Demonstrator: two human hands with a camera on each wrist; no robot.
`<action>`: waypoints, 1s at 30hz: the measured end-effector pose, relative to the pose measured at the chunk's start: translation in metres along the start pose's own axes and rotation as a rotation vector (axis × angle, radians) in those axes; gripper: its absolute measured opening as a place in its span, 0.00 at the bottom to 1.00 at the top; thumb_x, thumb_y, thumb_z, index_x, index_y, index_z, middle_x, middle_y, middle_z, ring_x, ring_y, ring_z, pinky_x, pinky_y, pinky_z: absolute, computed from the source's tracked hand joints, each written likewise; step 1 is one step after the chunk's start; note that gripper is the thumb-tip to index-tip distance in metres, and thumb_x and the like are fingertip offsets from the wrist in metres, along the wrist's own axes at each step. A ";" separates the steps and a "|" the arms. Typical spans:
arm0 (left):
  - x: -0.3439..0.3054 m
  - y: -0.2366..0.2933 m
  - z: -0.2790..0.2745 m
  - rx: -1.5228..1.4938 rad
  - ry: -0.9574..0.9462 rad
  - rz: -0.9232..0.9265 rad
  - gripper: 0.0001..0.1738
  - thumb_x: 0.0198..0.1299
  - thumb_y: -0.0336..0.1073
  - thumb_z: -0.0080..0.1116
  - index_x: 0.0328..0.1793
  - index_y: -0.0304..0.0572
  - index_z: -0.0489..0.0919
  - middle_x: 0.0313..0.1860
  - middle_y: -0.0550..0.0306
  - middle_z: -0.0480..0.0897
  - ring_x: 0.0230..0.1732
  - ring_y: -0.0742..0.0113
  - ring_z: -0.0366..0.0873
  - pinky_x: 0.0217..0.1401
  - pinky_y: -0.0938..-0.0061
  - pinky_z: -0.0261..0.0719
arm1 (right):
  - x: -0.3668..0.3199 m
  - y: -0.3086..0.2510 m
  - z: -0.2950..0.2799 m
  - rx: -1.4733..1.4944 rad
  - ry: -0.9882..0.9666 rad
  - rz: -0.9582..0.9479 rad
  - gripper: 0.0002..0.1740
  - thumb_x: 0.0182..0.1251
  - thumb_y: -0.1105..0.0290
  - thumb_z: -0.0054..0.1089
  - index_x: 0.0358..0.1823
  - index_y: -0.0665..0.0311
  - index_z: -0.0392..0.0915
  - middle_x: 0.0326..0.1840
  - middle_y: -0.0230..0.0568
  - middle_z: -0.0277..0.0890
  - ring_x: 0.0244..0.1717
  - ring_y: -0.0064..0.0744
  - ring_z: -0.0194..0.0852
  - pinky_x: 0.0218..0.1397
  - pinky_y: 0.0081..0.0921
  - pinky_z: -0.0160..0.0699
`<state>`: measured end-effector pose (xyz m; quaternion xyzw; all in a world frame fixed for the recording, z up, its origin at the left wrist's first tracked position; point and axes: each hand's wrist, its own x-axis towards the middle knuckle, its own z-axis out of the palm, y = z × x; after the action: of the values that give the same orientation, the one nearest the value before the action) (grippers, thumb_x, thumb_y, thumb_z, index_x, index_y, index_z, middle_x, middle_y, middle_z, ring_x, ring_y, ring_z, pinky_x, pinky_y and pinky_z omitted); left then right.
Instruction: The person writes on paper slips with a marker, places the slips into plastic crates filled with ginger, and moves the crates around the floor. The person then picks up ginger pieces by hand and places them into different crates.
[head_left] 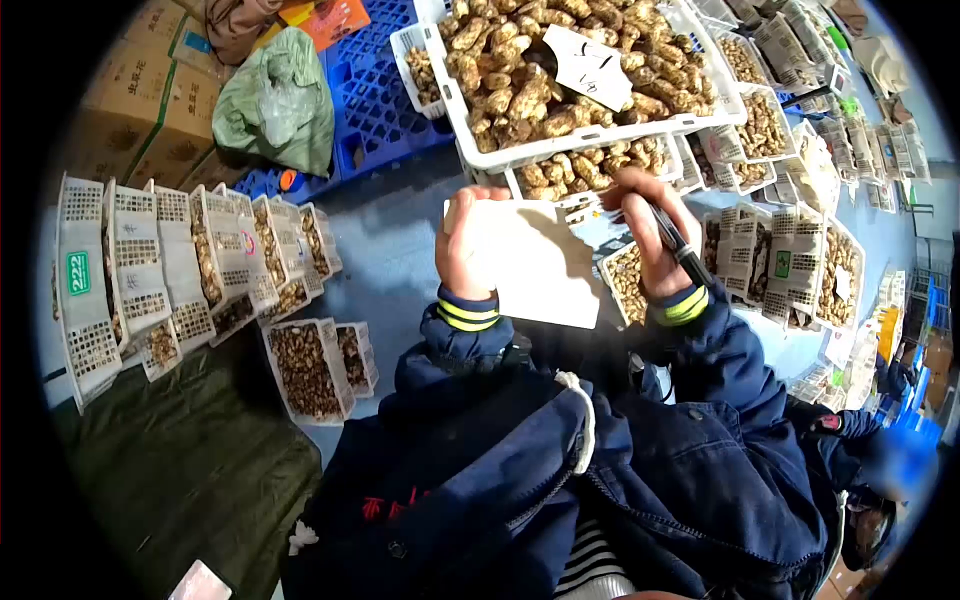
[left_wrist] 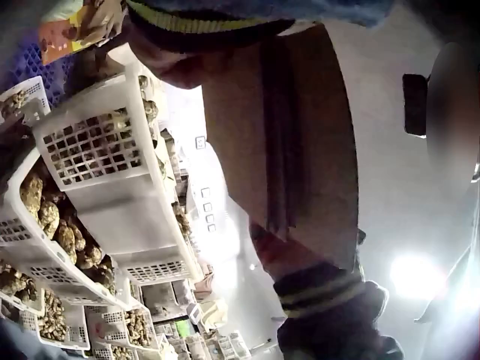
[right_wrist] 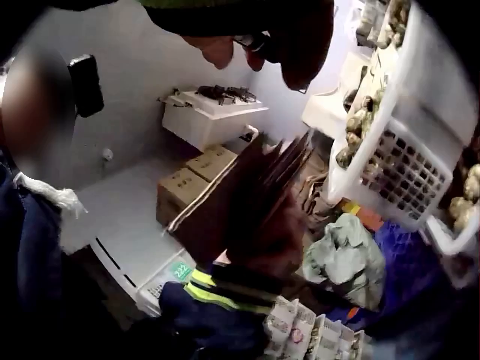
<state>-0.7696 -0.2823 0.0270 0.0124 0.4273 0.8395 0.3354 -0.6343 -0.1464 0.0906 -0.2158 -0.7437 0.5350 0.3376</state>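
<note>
My left hand grips a small stack of cardboard sheets by its left side, thumb along the edge. The top sheet looks bright white and blank in the head view; in the right wrist view several brown layers of the cardboard fan apart. A black marker pen is held in my right hand, just right of the sheets and apart from them. Beyond both hands stands a large white crate heaped with brown, knobbly mushroom-like produce, with a handwritten card on top.
White baskets of produce line the left, and more baskets stand on the right. A green bag rests by a blue pallet, near stacked cartons. Another person is at the lower right.
</note>
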 end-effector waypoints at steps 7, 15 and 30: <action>-0.010 -0.005 0.033 0.194 -0.128 0.037 0.14 0.66 0.43 0.47 0.42 0.39 0.74 0.39 0.49 0.81 0.42 0.66 0.76 0.48 0.73 0.71 | -0.042 -0.034 0.016 0.257 0.033 0.511 0.16 0.63 0.63 0.56 0.44 0.69 0.73 0.30 0.30 0.73 0.28 0.15 0.67 0.34 0.13 0.67; -0.022 -0.011 0.040 0.122 -0.115 0.031 0.13 0.65 0.41 0.49 0.42 0.36 0.74 0.37 0.50 0.80 0.39 0.65 0.78 0.44 0.71 0.76 | -0.076 -0.027 0.030 0.182 0.149 0.437 0.10 0.59 0.70 0.63 0.36 0.68 0.72 0.29 0.35 0.77 0.29 0.15 0.70 0.35 0.14 0.71; -0.033 -0.015 0.037 0.140 -0.129 0.012 0.12 0.65 0.40 0.49 0.42 0.37 0.74 0.37 0.52 0.80 0.37 0.68 0.77 0.41 0.74 0.76 | -0.089 -0.027 0.032 0.133 0.174 0.409 0.10 0.59 0.68 0.62 0.35 0.68 0.74 0.29 0.39 0.79 0.30 0.18 0.74 0.36 0.17 0.74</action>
<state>-0.7246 -0.2689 0.0487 0.0924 0.4626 0.8070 0.3552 -0.5958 -0.2371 0.0854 -0.3843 -0.6159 0.6196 0.2985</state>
